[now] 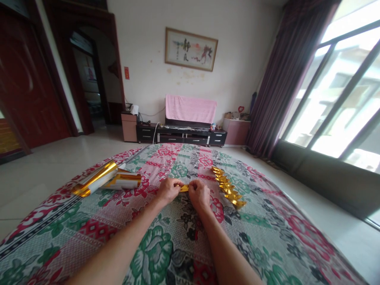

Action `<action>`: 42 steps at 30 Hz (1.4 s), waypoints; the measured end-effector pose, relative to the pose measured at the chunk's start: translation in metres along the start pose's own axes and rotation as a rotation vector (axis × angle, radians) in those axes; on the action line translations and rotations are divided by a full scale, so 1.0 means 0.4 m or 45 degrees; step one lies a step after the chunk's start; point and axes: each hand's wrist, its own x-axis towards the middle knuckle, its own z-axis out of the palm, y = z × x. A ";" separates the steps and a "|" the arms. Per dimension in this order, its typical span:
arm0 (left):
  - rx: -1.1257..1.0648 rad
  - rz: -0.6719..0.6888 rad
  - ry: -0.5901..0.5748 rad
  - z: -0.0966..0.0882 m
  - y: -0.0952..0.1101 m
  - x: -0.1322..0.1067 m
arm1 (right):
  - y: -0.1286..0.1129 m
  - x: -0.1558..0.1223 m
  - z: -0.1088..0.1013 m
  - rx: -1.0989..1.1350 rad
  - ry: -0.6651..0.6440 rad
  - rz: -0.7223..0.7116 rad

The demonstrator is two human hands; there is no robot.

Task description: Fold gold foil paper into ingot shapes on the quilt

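Note:
A small folded piece of gold foil paper [184, 188] is stretched between my two hands, low over the patterned cloth. My left hand [170, 190] pinches its left end, and my right hand [198, 193] pinches the right end. The fingers cover both ends, so only the middle shows. To the right of my right hand, several gold paper ingots [227, 186] stand in a slanting row. Left of my left hand lie loosely rolled gold foil sheets [102, 178] with white backs, one across another.
A floral cloth [154, 253] in red, green and grey covers the rounded table. Beyond it stand a low black cabinet [184, 137] and a television under a pink towel [191, 107]. A purple curtain [285, 79] hangs beside the window at right.

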 end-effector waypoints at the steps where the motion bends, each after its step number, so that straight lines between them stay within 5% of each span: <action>1: 0.015 0.015 0.010 0.000 0.003 -0.001 | 0.000 0.000 0.002 -0.032 0.000 -0.014; 10: 0.372 0.196 -0.017 0.006 0.001 0.001 | -0.004 -0.003 0.006 -0.184 -0.081 -0.010; 23: 0.492 0.306 -0.097 0.008 -0.007 0.003 | -0.004 -0.012 0.005 -0.302 -0.145 -0.108; 32: 0.594 0.354 0.027 0.002 -0.022 -0.022 | -0.009 -0.027 -0.004 -0.285 -0.122 -0.120; 42: 0.571 0.322 -0.007 0.001 -0.032 -0.018 | 0.007 -0.014 -0.022 -0.253 -0.211 -0.086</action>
